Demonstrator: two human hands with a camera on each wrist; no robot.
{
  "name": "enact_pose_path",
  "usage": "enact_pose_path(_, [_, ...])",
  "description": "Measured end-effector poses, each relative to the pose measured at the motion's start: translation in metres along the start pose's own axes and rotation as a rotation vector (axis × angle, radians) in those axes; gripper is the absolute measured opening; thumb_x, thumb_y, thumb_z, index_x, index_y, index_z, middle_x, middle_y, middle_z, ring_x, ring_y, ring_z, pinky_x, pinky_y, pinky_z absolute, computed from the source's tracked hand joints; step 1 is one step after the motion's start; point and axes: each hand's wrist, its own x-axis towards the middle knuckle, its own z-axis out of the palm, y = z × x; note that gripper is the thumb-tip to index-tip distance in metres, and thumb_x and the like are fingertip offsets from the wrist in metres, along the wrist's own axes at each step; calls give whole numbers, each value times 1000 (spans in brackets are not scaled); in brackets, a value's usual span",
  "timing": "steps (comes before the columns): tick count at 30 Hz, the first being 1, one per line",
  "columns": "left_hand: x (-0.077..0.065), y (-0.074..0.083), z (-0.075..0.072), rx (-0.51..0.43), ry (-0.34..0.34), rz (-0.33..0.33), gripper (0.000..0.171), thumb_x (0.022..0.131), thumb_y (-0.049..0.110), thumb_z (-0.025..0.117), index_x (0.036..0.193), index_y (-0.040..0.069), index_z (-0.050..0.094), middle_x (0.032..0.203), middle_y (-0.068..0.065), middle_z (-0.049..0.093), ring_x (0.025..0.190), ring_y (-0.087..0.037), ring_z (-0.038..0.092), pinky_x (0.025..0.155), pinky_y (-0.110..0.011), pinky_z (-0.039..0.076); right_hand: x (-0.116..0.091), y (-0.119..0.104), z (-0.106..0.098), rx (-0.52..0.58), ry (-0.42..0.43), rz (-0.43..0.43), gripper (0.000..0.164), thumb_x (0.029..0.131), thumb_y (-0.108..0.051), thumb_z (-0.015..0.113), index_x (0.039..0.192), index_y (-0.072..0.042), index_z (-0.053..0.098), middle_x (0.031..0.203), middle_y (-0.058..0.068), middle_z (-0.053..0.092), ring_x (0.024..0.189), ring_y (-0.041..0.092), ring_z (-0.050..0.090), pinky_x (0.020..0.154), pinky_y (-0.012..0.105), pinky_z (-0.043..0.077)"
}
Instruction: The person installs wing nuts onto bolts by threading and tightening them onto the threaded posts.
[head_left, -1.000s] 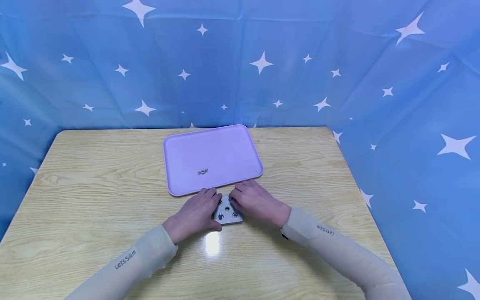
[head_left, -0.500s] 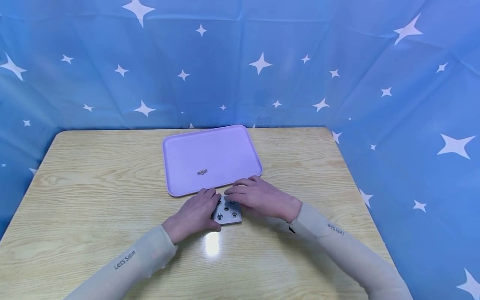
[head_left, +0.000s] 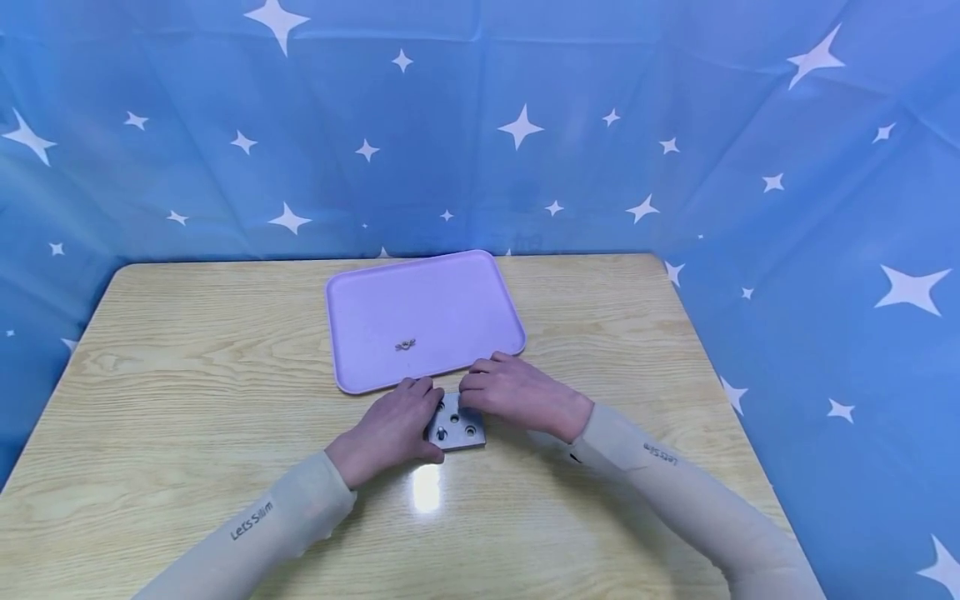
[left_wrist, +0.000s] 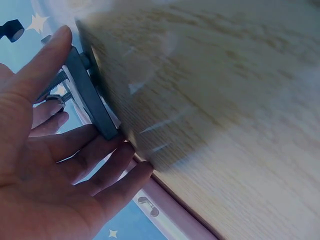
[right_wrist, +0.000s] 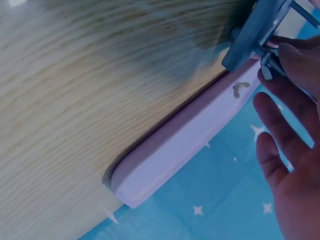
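Observation:
A grey metal plate point(head_left: 459, 437) with several holes lies on the table in front of the tray. My left hand point(head_left: 393, 423) grips its left side, thumb at the near edge and fingers at the far edge. Threaded bolts point(left_wrist: 56, 82) stand up from the plate in the left wrist view. Over its far right corner, my right hand point(head_left: 521, 396) pinches a wing nut point(right_wrist: 266, 70) on a bolt between thumb and index finger, the other fingers loosely bent. That corner is hidden by the hand in the head view. Another wing nut point(head_left: 406, 344) lies on the purple tray.
The purple tray point(head_left: 450, 292) sits just beyond both hands, its raised near rim close to the fingertips. A wooden table point(head_left: 187, 350) extends to both sides. Behind it and along its sides hangs a blue curtain point(head_left: 450, 167) with white stars.
My right hand's fingers have straightened and swung left over the plate, then drawn back to the right and bent in at the far right corner. The left hand stays on the plate.

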Motion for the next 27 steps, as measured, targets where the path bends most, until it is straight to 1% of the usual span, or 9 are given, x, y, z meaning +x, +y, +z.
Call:
enact_pose_path(5, [0, 1, -1, 2, -2, 1, 78, 57, 46, 89, 114, 1, 60, 98, -5, 52, 87, -23, 49, 73, -35, 44, 4, -3, 5, -8, 11, 19, 13, 91, -10, 65, 102, -18, 68, 96, -6, 64, 87, 11, 53, 79, 27, 43])
enact_pose_path(10, [0, 1, 0, 6, 10, 11, 76, 57, 46, 88, 111, 1, 60, 96, -4, 51, 85, -22, 47, 71, -34, 43, 7, -10, 10, -57, 48, 90, 6, 91, -11, 64, 95, -12, 68, 84, -2, 63, 78, 13, 55, 74, 29, 45])
enact_pose_path(12, [0, 0, 0, 5, 13, 15, 75, 57, 46, 88, 109, 1, 60, 95, -4, 50, 84, -21, 47, 70, -34, 43, 8, -13, 12, -40, 75, 137, 5, 91, -12, 62, 90, -10, 67, 80, -2, 62, 73, 13, 55, 70, 29, 45])
enact_pose_path(16, [0, 0, 1, 4, 18, 20, 73, 57, 45, 89, 108, 2, 60, 94, -4, 50, 83, -22, 47, 70, -35, 43, 11, -18, 17, 25, 130, 230, 12, 92, -14, 60, 81, -11, 64, 73, -2, 60, 66, 12, 54, 65, 29, 44])
enact_pose_path(18, [0, 0, 1, 4, 21, 22, 73, 56, 45, 89, 108, 1, 60, 95, -4, 50, 83, -22, 47, 70, -35, 43, 10, -19, 17, 55, 137, 262, 14, 93, -19, 61, 81, -12, 64, 72, -3, 59, 65, 12, 53, 64, 30, 44])
enact_pose_path(20, [0, 0, 1, 7, 26, 22, 74, 56, 45, 89, 108, 2, 60, 96, -5, 51, 84, -23, 48, 71, -35, 44, 8, -18, 14, 76, 119, 278, 17, 92, -27, 63, 90, -11, 66, 79, -2, 61, 71, 13, 56, 68, 31, 45])
enact_pose_path(22, [0, 0, 1, 11, 27, 22, 74, 56, 46, 88, 108, 2, 60, 97, -5, 52, 85, -23, 49, 71, -35, 44, 4, -15, 9, 85, 91, 257, 26, 91, -33, 64, 105, -11, 66, 95, -1, 65, 85, 15, 59, 76, 34, 45])
enact_pose_path(25, [-1, 0, 1, 18, 30, 21, 75, 56, 46, 88, 109, 2, 61, 97, -5, 52, 86, -24, 49, 71, -35, 44, -2, -8, -1, 54, 35, 147, 36, 91, -27, 66, 125, -16, 61, 122, -3, 61, 110, 18, 55, 86, 38, 42])
enact_pose_path(27, [-1, 0, 1, 17, 30, 18, 75, 56, 46, 88, 109, 2, 61, 97, -5, 52, 85, -23, 49, 71, -35, 44, -5, -5, -5, 2, 12, 46, 38, 91, -18, 66, 129, -19, 59, 131, -6, 56, 119, 18, 49, 89, 39, 40])
